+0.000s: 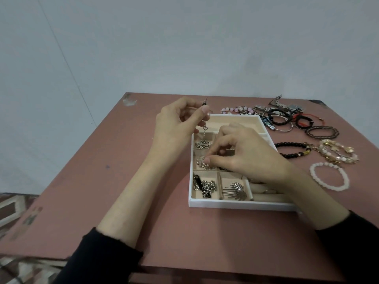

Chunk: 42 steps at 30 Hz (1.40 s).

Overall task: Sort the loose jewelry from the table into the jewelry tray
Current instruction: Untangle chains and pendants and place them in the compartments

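A white jewelry tray (235, 204) with beige compartments lies on the table, right of centre. My left hand (176, 124) is raised over the tray's far left corner and pinches a thin dangling earring (205, 128) that hangs down toward a compartment holding a silver rose piece (203, 144). My right hand (242, 152) reaches into the tray's middle row, its fingertips pinching a small sparkly pink piece (202, 161). The front compartments hold a silver chain (207, 187) and a silver fan-shaped piece (235, 190). My right hand hides the compartments on the tray's right side.
Loose bracelets lie right of the tray: a pink bead strand (235, 110), black bead bracelets (291, 149), a brown one (322, 132), a gold-and-pink one (336, 153), a white bead bracelet (330, 176), and a watch band (276, 101). The reddish table (123, 181) ends near the wall.
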Tool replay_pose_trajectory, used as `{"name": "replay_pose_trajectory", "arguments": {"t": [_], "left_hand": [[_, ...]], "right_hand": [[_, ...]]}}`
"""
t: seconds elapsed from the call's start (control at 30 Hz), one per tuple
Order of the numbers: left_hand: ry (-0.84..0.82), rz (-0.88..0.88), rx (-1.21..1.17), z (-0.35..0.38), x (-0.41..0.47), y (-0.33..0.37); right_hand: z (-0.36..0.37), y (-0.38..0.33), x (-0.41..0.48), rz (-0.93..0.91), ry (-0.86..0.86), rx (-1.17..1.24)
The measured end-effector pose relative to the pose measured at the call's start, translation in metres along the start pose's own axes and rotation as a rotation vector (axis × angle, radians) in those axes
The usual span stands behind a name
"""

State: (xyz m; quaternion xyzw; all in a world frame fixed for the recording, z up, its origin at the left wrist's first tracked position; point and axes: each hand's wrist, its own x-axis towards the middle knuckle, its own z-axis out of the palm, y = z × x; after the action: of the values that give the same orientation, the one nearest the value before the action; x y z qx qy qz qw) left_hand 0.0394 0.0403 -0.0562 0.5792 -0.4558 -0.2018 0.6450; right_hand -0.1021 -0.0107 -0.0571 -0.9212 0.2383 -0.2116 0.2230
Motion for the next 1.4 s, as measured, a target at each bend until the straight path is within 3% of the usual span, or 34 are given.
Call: {"name": "replay_pose_trajectory", "arguments": {"t": [0.2, 0.6, 1.13, 1.4], "left_hand": [[0.001, -0.002, 0.01, 0.0, -0.001, 0.001], [-0.117, -0.032, -0.022, 0.007, -0.01, 0.008], [-0.45, -0.181, 0.04, 0.014, -0.017, 0.021], [-0.38, -0.086, 0.396, 0.012, -0.019, 0.014]], "right_hand": [[-0.01, 0.004, 0.0, 0.052, 0.083, 0.113], [-0.032, 0.02, -0.004, 0.274, 0.477, 0.388], [-0.031, 0.024, -0.003, 0.236, 0.48, 0.309], [-0.032, 0.023, -0.004, 0.238, 0.488, 0.308]]}}
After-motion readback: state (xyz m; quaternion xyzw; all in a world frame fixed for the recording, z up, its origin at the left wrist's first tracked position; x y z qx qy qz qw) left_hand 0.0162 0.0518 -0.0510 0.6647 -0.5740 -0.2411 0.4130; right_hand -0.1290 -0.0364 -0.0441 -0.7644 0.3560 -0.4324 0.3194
